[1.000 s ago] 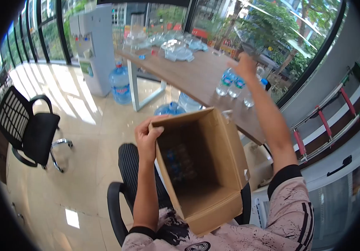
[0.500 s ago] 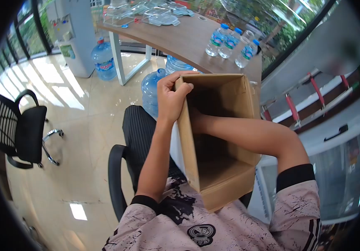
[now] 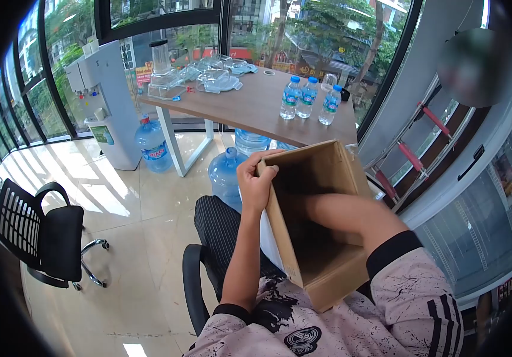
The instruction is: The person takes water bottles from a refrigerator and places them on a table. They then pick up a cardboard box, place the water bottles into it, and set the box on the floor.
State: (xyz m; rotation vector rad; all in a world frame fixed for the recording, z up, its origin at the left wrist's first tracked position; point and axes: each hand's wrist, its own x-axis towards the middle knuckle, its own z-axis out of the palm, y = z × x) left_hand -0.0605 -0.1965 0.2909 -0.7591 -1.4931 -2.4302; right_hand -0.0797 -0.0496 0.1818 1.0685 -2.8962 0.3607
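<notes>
A brown cardboard box (image 3: 327,291) rests tilted over my lap, its open mouth facing me. My left hand (image 3: 257,180) grips the box's upper left rim, with the thumb hooked over the edge and the fingers around the outside. My right forearm (image 3: 351,215) reaches into the box. The right hand is deep in the shadowed inside, so its fingers and anything they hold are hidden.
Ahead stands a wooden table (image 3: 232,116) bearing several clear plastic containers (image 3: 217,80) and three water bottles (image 3: 306,98). Large blue water jugs (image 3: 227,175) stand below. A black office chair (image 3: 59,238) is at left, a water dispenser (image 3: 110,107) behind it. A ladder (image 3: 411,156) leans at right.
My view has tilted up, showing more of the windows and table. My right arm has gone deeper into the box. The left hand keeps its hold on the rim.
</notes>
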